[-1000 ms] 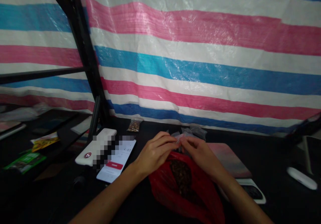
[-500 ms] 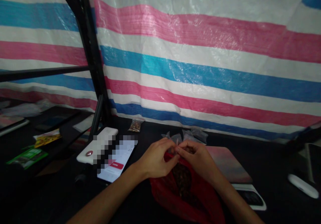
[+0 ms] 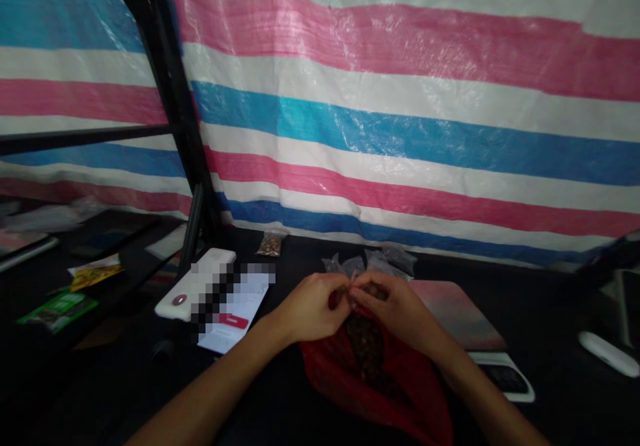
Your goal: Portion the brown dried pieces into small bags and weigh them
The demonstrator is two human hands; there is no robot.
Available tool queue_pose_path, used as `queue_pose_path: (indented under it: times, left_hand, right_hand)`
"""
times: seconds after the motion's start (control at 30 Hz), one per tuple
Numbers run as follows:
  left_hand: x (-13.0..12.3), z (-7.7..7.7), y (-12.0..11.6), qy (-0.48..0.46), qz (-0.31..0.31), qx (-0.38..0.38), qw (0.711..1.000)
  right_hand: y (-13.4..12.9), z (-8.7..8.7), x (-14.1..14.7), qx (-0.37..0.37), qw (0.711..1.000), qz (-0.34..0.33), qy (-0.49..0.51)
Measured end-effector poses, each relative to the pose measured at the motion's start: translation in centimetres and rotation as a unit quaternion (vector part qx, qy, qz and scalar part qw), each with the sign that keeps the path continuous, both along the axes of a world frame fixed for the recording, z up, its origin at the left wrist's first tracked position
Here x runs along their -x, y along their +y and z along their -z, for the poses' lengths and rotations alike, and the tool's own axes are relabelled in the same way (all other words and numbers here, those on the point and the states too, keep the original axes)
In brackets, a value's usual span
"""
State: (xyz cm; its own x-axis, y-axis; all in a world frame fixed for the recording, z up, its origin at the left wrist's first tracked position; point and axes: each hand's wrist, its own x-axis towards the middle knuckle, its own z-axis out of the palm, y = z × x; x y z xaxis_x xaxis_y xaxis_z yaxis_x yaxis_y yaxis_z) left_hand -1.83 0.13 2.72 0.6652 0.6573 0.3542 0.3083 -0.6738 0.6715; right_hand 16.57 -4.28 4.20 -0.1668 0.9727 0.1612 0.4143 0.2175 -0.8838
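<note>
Right, we list: left hand (image 3: 311, 309) and right hand (image 3: 395, 313) together, pinched over the mouth of a red plastic bag (image 3: 340, 373) of dark brown pieces on the worktop (image 3: 543, 313); behind, clear plastic bags (image 3: 385, 261); beside, a white-cased phone (image 3: 173, 303) and pink pad (image 3: 457, 314).

We have a black tabletop (image 3: 540, 313) bearing a white power bank (image 3: 187, 293), a phone (image 3: 240, 319), a small seed packet (image 3: 271, 245), clear plastic bags (image 3: 387, 259), a red plastic bag (image 3: 320, 366), a pinkish flat case (image 3: 455, 313) and a white oblong case (image 3: 607, 354).

A woven plastic tarpaulin (image 3: 380, 106) is gleaming softly at the far side, a black metal upright (image 3: 173, 99) is showing a matt finish, and a thin red plastic bag (image 3: 325, 373) is glinting nearby.
</note>
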Motion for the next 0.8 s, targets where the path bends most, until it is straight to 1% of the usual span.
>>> queue_pose_path:
  times: [0.07,0.2,0.33,0.47,0.53,0.6,0.67,0.73,0.8]
  left_hand:
    - [0.0,0.17,0.03,0.008,0.005,-0.005,1.0]
    - [-0.03,0.21,0.16,-0.002,0.02,0.018,1.0]
    - [-0.11,0.14,0.31,-0.01,0.007,0.017,1.0]
    - [-0.22,0.32,0.18,0.0,0.001,0.015,1.0]
    - [-0.28,0.44,0.0,0.004,-0.009,0.014,1.0]
    - [-0.3,0.48,-0.16,0.005,-0.017,0.001,1.0]
    - [-0.24,0.39,-0.22,-0.002,-0.027,-0.03,0.999]
    - [-0.1,0.17,-0.14,-0.022,-0.055,-0.065,0.996]
    - [0.1,-0.11,0.0,-0.053,-0.089,-0.083,0.991]
  right_hand:
    - [-0.04,-0.17,0.06,0.007,1.0,-0.008,0.01]
    - [0.0,-0.26,0.1,0.002,1.0,0.002,0.005]
    - [0.0,-0.08,0.03,-0.036,0.998,0.032,-0.04]
    - [-0.2,-0.01,0.2,-0.055,0.994,0.039,-0.088]
    - [-0.31,0.0,0.33,-0.068,0.989,0.053,-0.123]
    - [-0.43,0.02,0.43,-0.081,0.982,0.066,-0.159]
    - [-0.57,-0.02,0.46,-0.093,0.976,0.069,-0.184]
    - [-0.73,-0.14,0.47,-0.102,0.971,0.075,-0.203]
    - [-0.9,-0.38,0.47,-0.115,0.967,0.075,-0.214]
